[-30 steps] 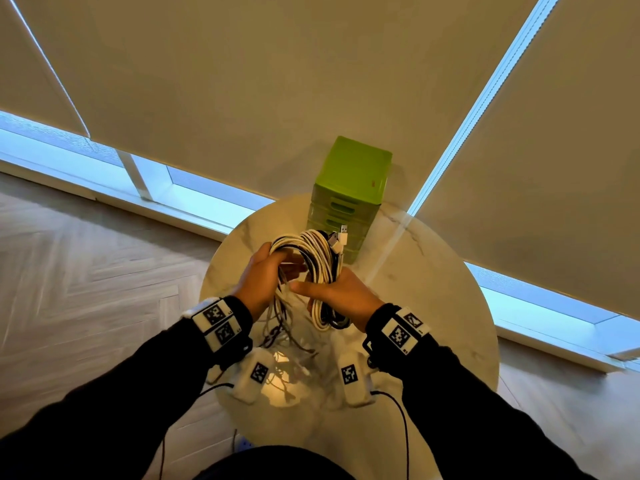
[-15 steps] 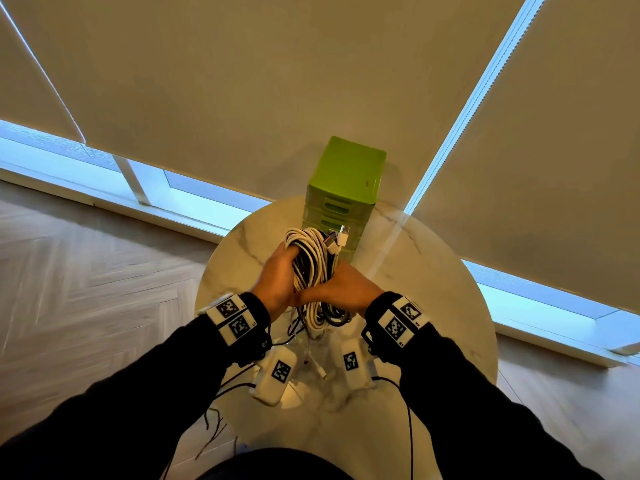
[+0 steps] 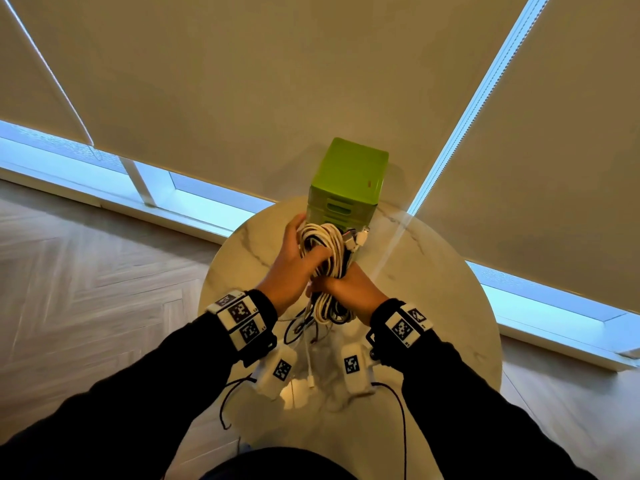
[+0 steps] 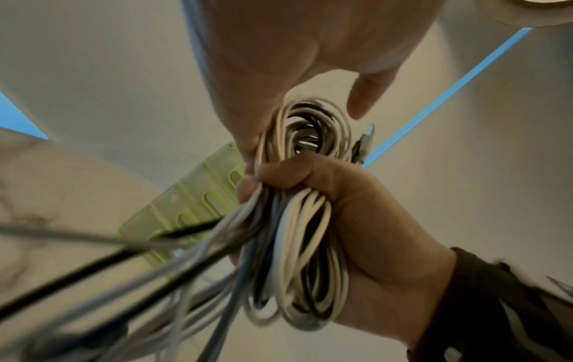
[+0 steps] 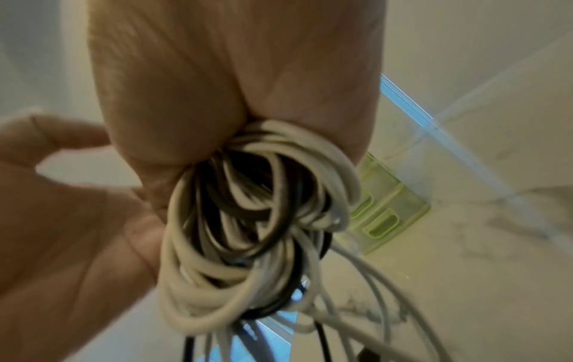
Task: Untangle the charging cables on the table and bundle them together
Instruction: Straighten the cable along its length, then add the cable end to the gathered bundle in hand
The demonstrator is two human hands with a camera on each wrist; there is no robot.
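head view, centre of frame: both hands hold one coil of charging cables (image 3: 323, 252) above the round marble counter (image 3: 433, 306). right hand (image 3: 349, 289) sits at the lower part of the coil, grip wrapped around the strands. left hand (image 3: 294, 265) lies against the coil's left side, thumb across the strands and fingers reaching up toward the top loops; left grip holds the coil too. plug ends (image 3: 356, 237) stick out at the coil's upper right. loose tails hang below the hands, one white connector (image 3: 311, 379) dangling low between the two wrist units.

green drawer box (image 3: 346, 188) stands on the counter's far edge, just behind the coil, against the window blinds (image 3: 242, 81).

left wrist view adds what the head view hides: the right hand (image 4: 356, 208) from below, fingers curled tight round the coil (image 4: 297, 257), and the left hand's (image 4: 294, 49) fingers resting on the top loops. black and white tails blur out to the lower left.

right wrist view: palm side of the right hand (image 5: 217, 85) closed over the coil (image 5: 248, 220); left hand (image 5: 62, 220) at frame left touching the loops. drawer box (image 5: 387, 210) at right.

coil itself: mostly off-white strands with a few black ones, looped many times, untidy, no tie visible.
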